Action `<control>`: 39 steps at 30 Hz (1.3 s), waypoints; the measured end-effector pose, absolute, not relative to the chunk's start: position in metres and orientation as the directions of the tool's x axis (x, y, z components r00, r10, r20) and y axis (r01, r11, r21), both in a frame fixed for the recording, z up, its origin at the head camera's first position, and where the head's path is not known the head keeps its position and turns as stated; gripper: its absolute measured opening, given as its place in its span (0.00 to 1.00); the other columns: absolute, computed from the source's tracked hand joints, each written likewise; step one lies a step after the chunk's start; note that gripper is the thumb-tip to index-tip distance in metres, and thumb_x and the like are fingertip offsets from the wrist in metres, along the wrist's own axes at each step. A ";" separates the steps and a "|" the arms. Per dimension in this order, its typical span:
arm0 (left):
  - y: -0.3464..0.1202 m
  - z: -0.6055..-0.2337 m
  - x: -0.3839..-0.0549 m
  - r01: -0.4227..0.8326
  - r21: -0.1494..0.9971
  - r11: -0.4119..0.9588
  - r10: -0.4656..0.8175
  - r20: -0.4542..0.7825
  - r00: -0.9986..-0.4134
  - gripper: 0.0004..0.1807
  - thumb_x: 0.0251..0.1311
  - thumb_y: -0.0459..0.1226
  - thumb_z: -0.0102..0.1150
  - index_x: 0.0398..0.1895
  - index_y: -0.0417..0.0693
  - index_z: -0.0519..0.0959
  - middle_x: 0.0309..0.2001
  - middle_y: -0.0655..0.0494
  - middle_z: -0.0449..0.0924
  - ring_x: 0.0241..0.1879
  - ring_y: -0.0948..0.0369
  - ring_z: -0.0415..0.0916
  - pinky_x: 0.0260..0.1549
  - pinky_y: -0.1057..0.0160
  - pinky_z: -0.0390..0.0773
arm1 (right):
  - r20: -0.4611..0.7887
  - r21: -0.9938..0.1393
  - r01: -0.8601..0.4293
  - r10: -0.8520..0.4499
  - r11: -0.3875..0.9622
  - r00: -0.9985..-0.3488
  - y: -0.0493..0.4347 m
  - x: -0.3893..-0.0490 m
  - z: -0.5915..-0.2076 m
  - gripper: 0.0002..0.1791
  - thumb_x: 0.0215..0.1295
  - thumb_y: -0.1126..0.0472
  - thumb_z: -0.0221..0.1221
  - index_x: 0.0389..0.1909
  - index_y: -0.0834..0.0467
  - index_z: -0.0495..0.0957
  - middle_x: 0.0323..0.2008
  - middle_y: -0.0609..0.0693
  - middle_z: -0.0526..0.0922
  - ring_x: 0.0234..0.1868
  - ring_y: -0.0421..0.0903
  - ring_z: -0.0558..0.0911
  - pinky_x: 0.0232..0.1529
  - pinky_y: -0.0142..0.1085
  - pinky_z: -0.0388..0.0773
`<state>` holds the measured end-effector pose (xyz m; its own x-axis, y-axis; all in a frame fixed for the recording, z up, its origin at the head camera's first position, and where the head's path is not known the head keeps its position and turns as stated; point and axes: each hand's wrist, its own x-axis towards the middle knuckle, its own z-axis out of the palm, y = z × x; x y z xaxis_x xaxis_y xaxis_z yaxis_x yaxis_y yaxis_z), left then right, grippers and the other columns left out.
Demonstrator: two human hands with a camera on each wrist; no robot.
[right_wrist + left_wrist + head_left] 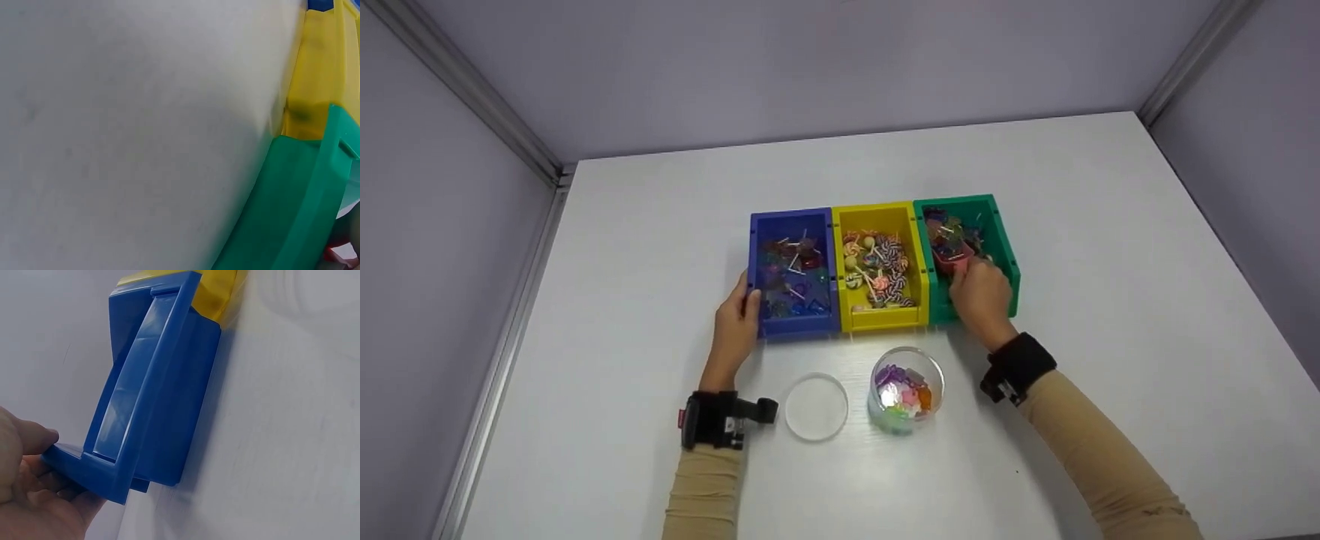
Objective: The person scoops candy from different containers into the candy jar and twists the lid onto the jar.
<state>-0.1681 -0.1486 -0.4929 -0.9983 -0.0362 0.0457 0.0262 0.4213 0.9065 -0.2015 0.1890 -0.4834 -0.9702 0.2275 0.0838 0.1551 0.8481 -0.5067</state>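
Observation:
My left hand (733, 324) grips the left wall of the blue bin (799, 324), thumb over the rim and fingers beneath it in the left wrist view. Inside that bin lie clear colored pieces with white sticks. My right hand (984, 296) reaches into the green bin (1006, 247) and holds a small pink scoop (952, 255) by its handle. Dark and colored pieces with sticks (952, 225) lie around and in the scoop. In the right wrist view, only a sliver of the hand shows at the right edge, behind the green bin's wall (292, 208).
Between these bins, joined in a row, stands a yellow bin (885, 319) of striped lollipop-like pieces (877, 262). Nearer me are a clear round jar (941, 386) with colorful pieces inside and a clear round lid (817, 407). Walls enclose the white table (645, 247).

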 end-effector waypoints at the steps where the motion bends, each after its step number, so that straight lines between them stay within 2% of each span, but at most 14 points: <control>1: -0.149 -0.493 -0.168 0.017 0.908 0.418 -0.035 0.035 -0.999 0.28 0.74 0.34 0.41 0.72 0.31 0.54 0.72 0.36 0.57 0.74 0.45 0.55 0.74 0.48 0.59 | 0.095 -0.492 0.144 0.217 0.859 -0.972 0.189 -0.201 -0.484 0.19 0.74 0.58 0.48 0.39 0.71 0.78 0.33 0.67 0.82 0.34 0.60 0.82 0.40 0.52 0.82; 8: -0.149 -0.491 -0.167 -0.021 0.917 0.398 -0.020 -0.015 -1.000 0.28 0.75 0.36 0.40 0.73 0.32 0.52 0.74 0.38 0.54 0.75 0.46 0.52 0.75 0.50 0.57 | 0.212 -0.360 0.030 0.113 0.933 -0.971 0.197 -0.197 -0.490 0.17 0.74 0.59 0.49 0.43 0.72 0.77 0.34 0.66 0.80 0.32 0.60 0.81 0.37 0.51 0.83; 12: -0.150 -0.491 -0.167 -0.034 0.917 0.398 -0.032 -0.023 -0.999 0.28 0.75 0.35 0.40 0.73 0.33 0.52 0.74 0.38 0.55 0.75 0.46 0.52 0.75 0.50 0.57 | 0.242 -0.326 -0.011 0.073 0.945 -0.967 0.200 -0.197 -0.492 0.18 0.75 0.59 0.47 0.45 0.72 0.75 0.37 0.67 0.80 0.32 0.59 0.81 0.37 0.51 0.83; 15: -0.150 -0.491 -0.167 -0.029 0.917 0.398 -0.028 -0.019 -0.999 0.28 0.75 0.36 0.40 0.73 0.32 0.52 0.74 0.38 0.55 0.75 0.46 0.52 0.75 0.50 0.57 | 0.179 -0.372 0.017 0.090 0.928 -0.980 0.201 -0.198 -0.491 0.18 0.75 0.58 0.46 0.48 0.71 0.73 0.42 0.67 0.80 0.37 0.59 0.82 0.44 0.51 0.83; 19: -0.150 -0.491 -0.167 -0.021 0.918 0.396 -0.027 -0.011 -1.000 0.28 0.74 0.36 0.41 0.73 0.33 0.53 0.73 0.38 0.55 0.75 0.46 0.53 0.75 0.50 0.57 | 0.026 -0.500 0.113 0.145 0.859 -0.989 0.203 -0.202 -0.487 0.19 0.76 0.57 0.45 0.52 0.70 0.71 0.48 0.66 0.79 0.44 0.57 0.79 0.56 0.51 0.80; 21: -0.150 -0.491 -0.168 -0.024 0.921 0.390 -0.032 -0.013 -0.999 0.28 0.74 0.35 0.41 0.73 0.33 0.53 0.73 0.38 0.55 0.75 0.46 0.53 0.75 0.50 0.57 | -0.038 -0.552 0.158 0.164 0.818 -0.986 0.202 -0.204 -0.484 0.20 0.77 0.56 0.44 0.53 0.69 0.71 0.47 0.65 0.79 0.45 0.56 0.77 0.58 0.49 0.79; 25: -0.150 -0.491 -0.169 -0.028 0.922 0.387 -0.032 -0.017 -0.999 0.28 0.74 0.35 0.41 0.73 0.32 0.52 0.73 0.37 0.55 0.75 0.46 0.52 0.75 0.50 0.56 | -0.087 -0.600 0.206 0.194 0.773 -0.977 0.202 -0.205 -0.483 0.20 0.77 0.54 0.43 0.52 0.67 0.71 0.42 0.62 0.76 0.43 0.54 0.72 0.52 0.47 0.77; 32: -0.151 -0.492 -0.168 -0.026 0.924 0.381 -0.026 -0.018 -1.000 0.28 0.75 0.35 0.40 0.73 0.33 0.52 0.73 0.38 0.55 0.75 0.47 0.53 0.74 0.49 0.58 | -0.049 -0.553 0.173 0.176 0.815 -0.983 0.200 -0.206 -0.483 0.19 0.76 0.56 0.45 0.50 0.69 0.72 0.44 0.65 0.79 0.43 0.57 0.75 0.55 0.50 0.78; 39: -0.151 -0.491 -0.168 -0.023 0.919 0.393 -0.024 -0.014 -1.000 0.28 0.75 0.36 0.40 0.73 0.33 0.53 0.73 0.38 0.56 0.75 0.47 0.53 0.74 0.50 0.58 | -0.116 -0.465 0.205 0.170 0.861 -0.979 0.198 -0.210 -0.471 0.21 0.74 0.58 0.46 0.51 0.73 0.72 0.44 0.68 0.81 0.41 0.58 0.79 0.49 0.52 0.80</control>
<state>-0.1676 -0.1505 -0.4906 -0.9996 -0.0244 -0.0141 -0.0226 0.3930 0.9192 -0.2098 0.1978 -0.4711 -0.9786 0.1705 -0.1155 0.2050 0.8611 -0.4654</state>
